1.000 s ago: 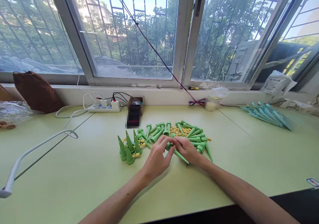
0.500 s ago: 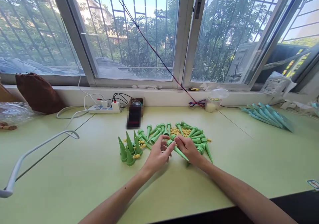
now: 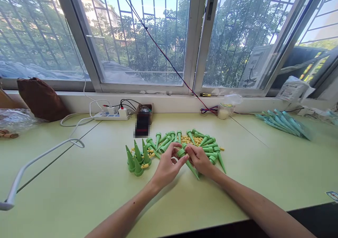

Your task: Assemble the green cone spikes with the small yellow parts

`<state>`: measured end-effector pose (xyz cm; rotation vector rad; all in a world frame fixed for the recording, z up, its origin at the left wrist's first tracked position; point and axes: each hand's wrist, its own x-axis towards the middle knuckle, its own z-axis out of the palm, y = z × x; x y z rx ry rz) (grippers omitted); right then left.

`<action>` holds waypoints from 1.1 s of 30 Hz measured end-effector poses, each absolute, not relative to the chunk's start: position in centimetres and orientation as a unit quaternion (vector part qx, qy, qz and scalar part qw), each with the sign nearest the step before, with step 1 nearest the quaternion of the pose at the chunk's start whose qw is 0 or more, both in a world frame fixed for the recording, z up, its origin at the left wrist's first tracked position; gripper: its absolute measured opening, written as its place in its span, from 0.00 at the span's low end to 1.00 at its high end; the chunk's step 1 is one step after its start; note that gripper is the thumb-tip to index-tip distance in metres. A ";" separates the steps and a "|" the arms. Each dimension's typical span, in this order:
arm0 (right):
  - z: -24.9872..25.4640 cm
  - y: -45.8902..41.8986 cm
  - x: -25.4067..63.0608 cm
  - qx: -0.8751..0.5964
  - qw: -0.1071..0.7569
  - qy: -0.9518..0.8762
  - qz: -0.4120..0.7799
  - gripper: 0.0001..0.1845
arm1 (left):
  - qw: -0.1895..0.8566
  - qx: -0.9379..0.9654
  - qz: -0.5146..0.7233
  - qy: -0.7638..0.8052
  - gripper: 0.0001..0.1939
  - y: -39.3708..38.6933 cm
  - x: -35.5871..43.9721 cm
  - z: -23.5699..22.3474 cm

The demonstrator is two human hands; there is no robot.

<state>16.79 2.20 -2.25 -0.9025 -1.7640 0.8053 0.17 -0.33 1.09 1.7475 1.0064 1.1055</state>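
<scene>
My left hand (image 3: 169, 164) grips a green plastic watering spike (image 3: 181, 153) by its ribbed cap, between thumb and fingers. The spike's pointed end slants down to the right, toward me. Close against it, my right hand (image 3: 200, 159) is closed with thumb and fingers pinched together; what they hold is hidden. Beyond both hands lie many more green spikes (image 3: 208, 140) on their sides, in an arc around a heap of small yellow pieces (image 3: 188, 139). Left of my left hand, several green spikes (image 3: 137, 153) stand point up on their caps, with yellow pieces among them.
The pale green table (image 3: 105, 181) runs back to the window sill. A power strip (image 3: 112, 116), a small box (image 3: 144, 121) and a plastic jar (image 3: 225, 111) stand at the back. Bagged teal items (image 3: 283, 123) lie right; a white curved tube (image 3: 34, 160) crosses the left.
The held spike has turned so its tip points more steeply toward me, and its cap sits slightly higher in view. My left thumb has shifted right. My right hand has barely moved.
</scene>
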 end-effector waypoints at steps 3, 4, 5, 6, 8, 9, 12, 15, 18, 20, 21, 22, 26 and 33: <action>-2.3 2.3 16.8 -0.366 0.482 -0.716 0.347 0.26 | 0.377 0.711 0.438 0.402 0.16 -0.4 0.2 1.0; -2.4 2.3 16.8 -0.364 0.483 -0.715 0.351 0.26 | 0.368 0.715 0.436 0.403 0.16 -0.5 0.2 0.9; -2.4 2.3 16.8 -0.362 0.484 -0.714 0.353 0.26 | 0.359 0.720 0.435 0.405 0.16 -0.5 0.2 0.9; -2.4 2.4 16.8 -0.361 0.484 -0.714 0.355 0.26 | 0.349 0.724 0.433 0.408 0.16 -0.5 0.2 0.8; -2.4 2.4 16.8 -0.360 0.483 -0.716 0.354 0.26 | 0.327 0.736 0.429 0.410 0.16 -0.5 0.2 0.6; -2.4 2.4 16.8 -0.361 0.481 -0.718 0.351 0.26 | 0.315 0.743 0.427 0.409 0.15 -0.5 0.2 0.6; -2.3 2.3 16.8 -0.364 0.476 -0.725 0.340 0.26 | 0.280 0.760 0.424 0.405 0.15 -0.5 0.2 0.4; -2.1 2.3 16.8 -0.364 0.477 -0.727 0.334 0.26 | 0.245 0.773 0.426 0.400 0.14 -0.5 0.1 0.1; -2.0 2.2 16.7 -0.360 0.481 -0.724 0.339 0.27 | 0.203 0.792 0.429 0.384 0.14 -0.5 0.0 -0.2; -1.9 2.2 16.7 -0.359 0.485 -0.719 0.345 0.27 | 0.176 0.807 0.430 0.364 0.13 -0.5 0.0 -0.4; -1.9 2.2 16.7 -0.359 0.486 -0.717 0.348 0.27 | 0.162 0.814 0.432 0.354 0.12 -0.6 -0.1 -0.4; -1.9 2.1 16.7 -0.358 0.488 -0.715 0.350 0.27 | 0.151 0.818 0.433 0.347 0.12 -0.6 -0.1 -0.5; -1.7 2.0 16.6 -0.357 0.491 -0.709 0.359 0.26 | 0.139 0.822 0.433 0.343 0.12 -0.7 -0.1 -0.5; -1.7 2.0 16.6 -0.359 0.495 -0.707 0.356 0.27 | 0.187 0.785 0.444 0.389 0.11 -0.8 0.2 -0.1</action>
